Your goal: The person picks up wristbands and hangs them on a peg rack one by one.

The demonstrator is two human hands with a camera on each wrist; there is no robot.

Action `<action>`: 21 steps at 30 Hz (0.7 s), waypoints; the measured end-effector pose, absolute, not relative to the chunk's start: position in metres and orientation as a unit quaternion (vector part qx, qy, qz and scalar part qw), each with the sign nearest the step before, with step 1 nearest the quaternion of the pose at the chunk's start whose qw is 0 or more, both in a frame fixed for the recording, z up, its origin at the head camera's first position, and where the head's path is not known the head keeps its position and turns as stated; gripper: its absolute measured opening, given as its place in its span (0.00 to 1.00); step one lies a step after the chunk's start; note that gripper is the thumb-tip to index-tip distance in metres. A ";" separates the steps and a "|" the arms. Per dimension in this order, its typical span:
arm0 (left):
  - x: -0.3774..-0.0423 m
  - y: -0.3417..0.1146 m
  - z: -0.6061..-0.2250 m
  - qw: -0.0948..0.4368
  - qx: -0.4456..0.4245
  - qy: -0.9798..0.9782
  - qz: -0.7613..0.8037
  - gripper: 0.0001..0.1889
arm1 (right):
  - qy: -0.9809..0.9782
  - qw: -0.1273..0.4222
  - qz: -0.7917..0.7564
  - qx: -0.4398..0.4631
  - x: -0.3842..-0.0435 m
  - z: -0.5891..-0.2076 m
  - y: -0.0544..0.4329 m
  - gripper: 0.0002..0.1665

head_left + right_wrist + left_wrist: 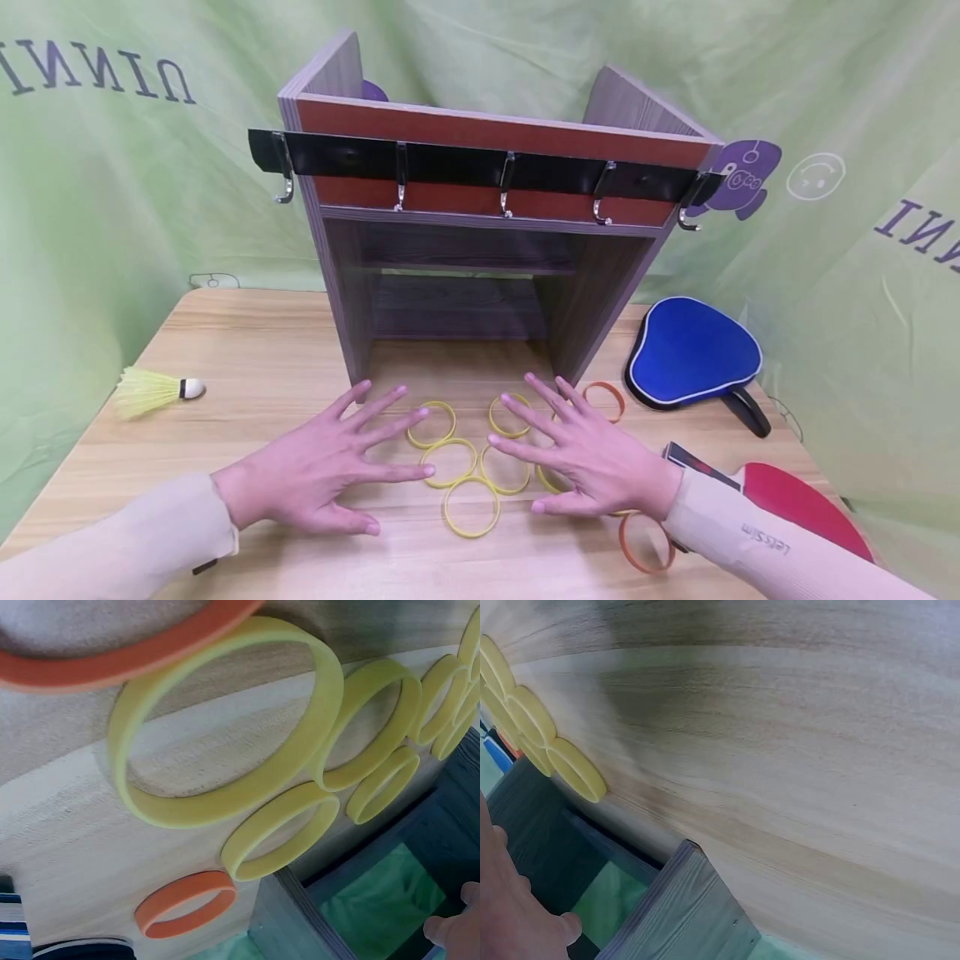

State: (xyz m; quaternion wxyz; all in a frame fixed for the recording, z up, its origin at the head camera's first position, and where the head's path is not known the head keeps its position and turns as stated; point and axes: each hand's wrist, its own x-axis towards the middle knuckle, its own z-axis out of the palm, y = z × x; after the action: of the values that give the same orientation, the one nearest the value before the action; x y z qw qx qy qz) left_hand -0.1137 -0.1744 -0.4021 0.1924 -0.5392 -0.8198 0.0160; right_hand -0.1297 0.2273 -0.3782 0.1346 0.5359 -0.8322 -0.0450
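My left hand [322, 467] is spread over the table at the left of a cluster of yellow wristband-like rings [472, 534], with nothing in its grasp. One fingertip overlaps the edge of a ring in the head view. On the other side, my right hand [600, 458] also has its fingers spread and holds nothing. It partly hides more yellow rings beneath it. An orange ring [647, 570] lies below the right wrist, and a second orange ring [604, 385] lies beyond that hand's fingers. In the right wrist view, yellow rings [327, 697] lie flat, several touching.
A grey wooden shelf unit [480, 121] stands behind the rings, its black rail [450, 163] carrying several metal hooks. At far left lies a yellow shuttlecock [150, 392]. A blue paddle case [693, 354] and a red table tennis paddle [798, 504] lie at right. Green curtains surround the table.
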 end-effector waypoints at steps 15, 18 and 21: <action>-0.123 -0.179 -0.376 0.198 -0.483 -0.839 -0.150 0.30 | -0.867 0.003 0.107 0.486 -0.159 -0.359 0.196 0.40; -0.128 -0.181 -0.373 0.225 -0.444 -0.836 -0.230 0.20 | -0.867 -0.055 0.178 0.462 -0.171 -0.352 0.183 0.32; -0.134 -0.184 -0.375 0.257 -0.413 -0.822 -0.294 0.10 | -0.859 -0.092 0.232 0.446 -0.184 -0.351 0.169 0.23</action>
State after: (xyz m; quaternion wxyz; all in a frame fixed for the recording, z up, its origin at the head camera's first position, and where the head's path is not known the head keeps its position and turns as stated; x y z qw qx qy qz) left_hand -0.1342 -0.1841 -0.3749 0.2574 -0.4132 -0.8224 -0.2945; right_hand -0.1837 0.1687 -0.3513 -0.0923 0.4465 -0.8593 0.2319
